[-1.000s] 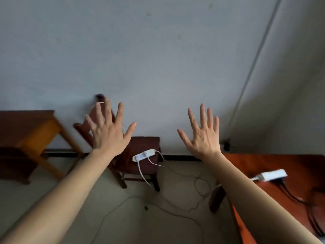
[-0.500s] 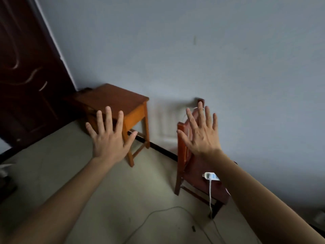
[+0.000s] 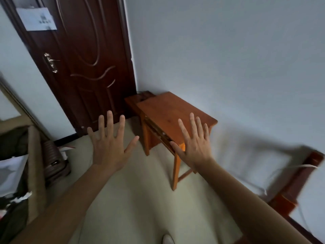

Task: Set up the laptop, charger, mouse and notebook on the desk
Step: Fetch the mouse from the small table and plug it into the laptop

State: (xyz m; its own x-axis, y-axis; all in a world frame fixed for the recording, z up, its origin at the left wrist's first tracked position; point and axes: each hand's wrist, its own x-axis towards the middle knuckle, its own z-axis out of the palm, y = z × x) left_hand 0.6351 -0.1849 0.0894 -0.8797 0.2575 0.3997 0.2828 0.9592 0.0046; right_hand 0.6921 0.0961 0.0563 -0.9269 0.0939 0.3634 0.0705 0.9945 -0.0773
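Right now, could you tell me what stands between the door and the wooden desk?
In the head view, a darker wooden stand sits in the corner between the door and the desk.

The door [image 3: 84, 67] is a dark reddish brown, carved with curving lines and an oval, and bears a brass-coloured handle [image 3: 51, 63] and a white sheet of paper [image 3: 37, 19] with dark print. The wall [image 3: 228, 59] is pale grey-blue, the floor [image 3: 140, 199] light beige. The bench [image 3: 168, 111] is orange-brown wood. A brown suitcase [image 3: 54, 162] shows ribbed stripes; the chair [image 3: 299, 182] is red-brown.
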